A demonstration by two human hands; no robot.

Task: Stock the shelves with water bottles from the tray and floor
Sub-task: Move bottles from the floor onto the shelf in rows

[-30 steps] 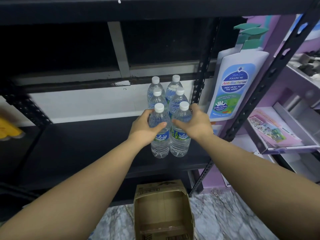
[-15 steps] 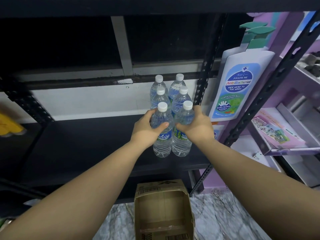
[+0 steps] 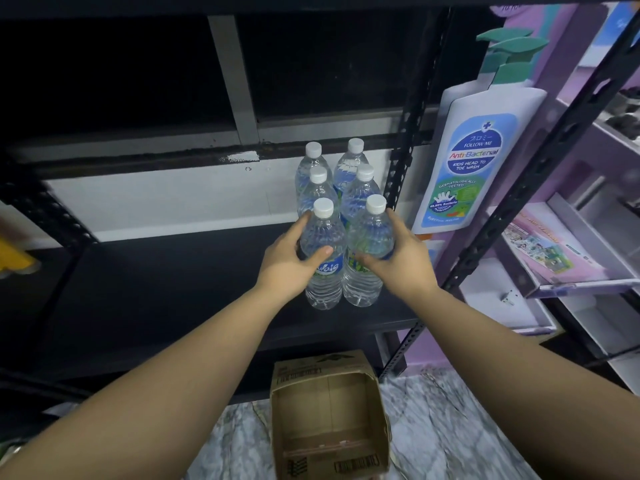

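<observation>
- Front-left water bottle (image 3: 322, 258), at centre of view: blue label band reads "Waig" in white letters, with the first letter partly covered by the thumb of the left hand (image 3: 289, 263); smaller print is illegible.
- Large pump-bottle display (image 3: 474, 150), at 2 o'clock: blue panel reads "FOLLOW ME", "Anti-Bacterial", "KIDS HEAD TO TOE WASH", with a line of Japanese characters above; green panel reads "DERMATOLOGICALLY TESTED"; the badge below appears to read "99.99% Bacteria Protection".
- Cardboard box (image 3: 329, 410), at 6 o'clock: barcodes and printed lines on its flaps; digits too small to read.
- Pink printed card (image 3: 550, 249), at 3 o'clock: heading blurred, unreadable.
</observation>
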